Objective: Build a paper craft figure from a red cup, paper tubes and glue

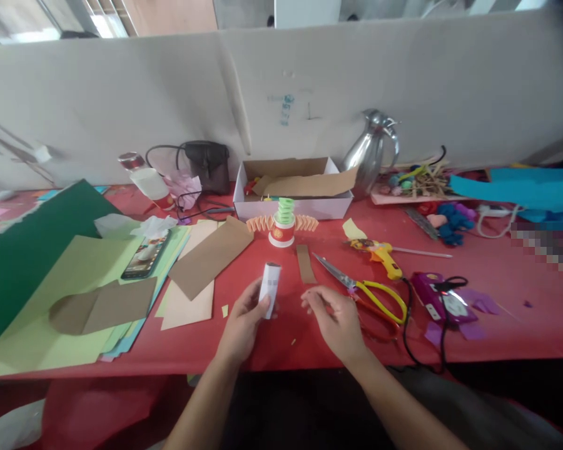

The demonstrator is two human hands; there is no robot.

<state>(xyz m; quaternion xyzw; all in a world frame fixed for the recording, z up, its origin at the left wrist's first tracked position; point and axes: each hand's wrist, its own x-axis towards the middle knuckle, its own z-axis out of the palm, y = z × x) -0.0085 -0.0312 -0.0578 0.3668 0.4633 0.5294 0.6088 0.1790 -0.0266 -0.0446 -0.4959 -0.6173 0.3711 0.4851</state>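
My left hand (pixel 246 319) is wrapped round a small white tube-like piece (pixel 270 281), held upright over the red table (pixel 272 344). To its right, my right hand (pixel 335 319) has its fingers curled together; whether something small is between them is hidden. A brown card strip (pixel 305 264) lies just beyond that hand. Scissors (pixel 370 290) with yellow and red handles are beside it. Behind both hands stands a red and white paper cup (pixel 281 234) with a green folded spring (pixel 286 211) on top and orange folded strips (pixel 306 223) at its sides.
Coloured paper sheets (pixel 42 312), brown card (pixel 211 256) and a phone (pixel 146 255) lie left. A yellow glue gun (pixel 385 259) and purple device (pixel 438 300) with a black cord lie right. Behind are a box (pixel 293 208), metal jug (pixel 368 150) and black bag (pixel 207 167).
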